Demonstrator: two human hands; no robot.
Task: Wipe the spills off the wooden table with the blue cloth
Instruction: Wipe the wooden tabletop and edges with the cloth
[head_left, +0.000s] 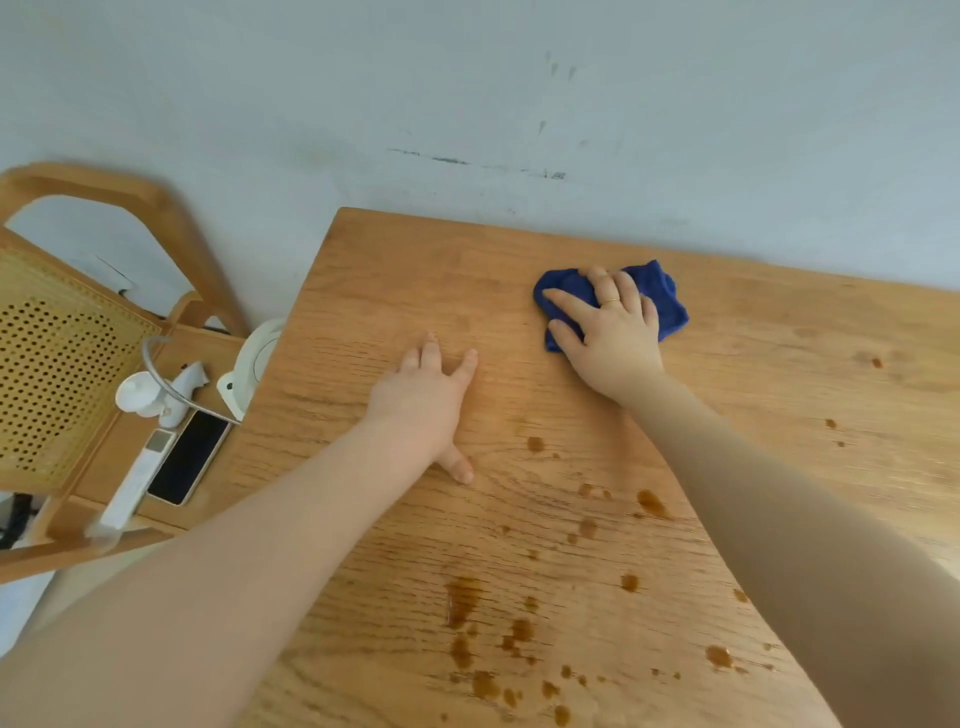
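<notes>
I see my right hand (610, 332) pressing flat, fingers spread, on the bunched blue cloth (667, 301) near the desk's (779, 364) far edge, hiding its middle; left hand (423, 400) flat, fingers relaxed; brown spills (462, 597) nearer, partly cut off below.

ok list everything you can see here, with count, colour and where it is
wooden table: one, light brown, fills the centre and right
blue cloth: one, dark blue, bunched on the far part of the table under the right hand
spills: many brown drops and puddles, mostly on the near part of the table, a few at the right
chair: one, wood with cane back, left of the table
phone: one, black screen, on the chair seat
remote: one, white, beside the phone
white objects: a few, on the seat, kind unclear
wall: pale grey, scuffed, behind the table
left hand: flat on the table, fingers spread
right hand: wears a ring, presses the cloth
</notes>
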